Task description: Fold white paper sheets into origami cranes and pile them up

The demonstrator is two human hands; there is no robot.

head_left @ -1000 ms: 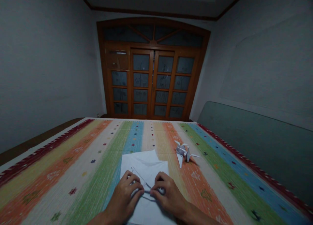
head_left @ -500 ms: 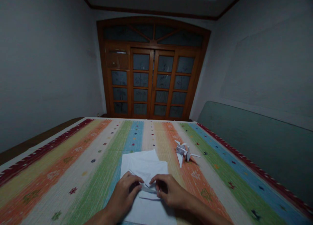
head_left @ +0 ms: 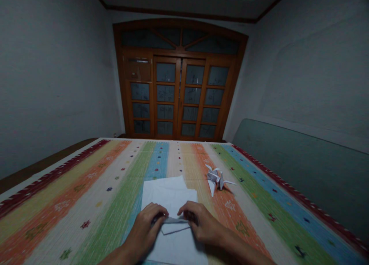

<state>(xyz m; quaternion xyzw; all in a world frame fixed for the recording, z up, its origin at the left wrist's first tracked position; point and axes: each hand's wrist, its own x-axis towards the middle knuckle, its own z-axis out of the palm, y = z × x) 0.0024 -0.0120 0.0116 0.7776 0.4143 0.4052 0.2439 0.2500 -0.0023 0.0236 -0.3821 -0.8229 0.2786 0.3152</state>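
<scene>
A small piece of folded white paper (head_left: pixel 176 227) lies between my hands, over a loose stack of white paper sheets (head_left: pixel 167 190). My left hand (head_left: pixel 150 223) pinches its left end between thumb and fingers. At the right end, my right hand (head_left: pixel 200 222) grips the paper the same way, fingers curled over the upper edge. A crease runs across the piece from one hand to the other, and a flap shows below it. Both hands partly cover the folded piece, so its full shape is hidden.
Two folded paper cranes (head_left: pixel 216 178) sit close together on the right, beyond my right hand. A striped tablecloth (head_left: pixel 115 203) covers the table. A green bench back (head_left: pixel 288 153) runs along the right side, and wooden glazed doors (head_left: pixel 180 92) stand behind.
The upper part of the folded paper, which stood up with a point near my left fingers, now lies flatter along the crease. My hands stay in nearly the same place.
</scene>
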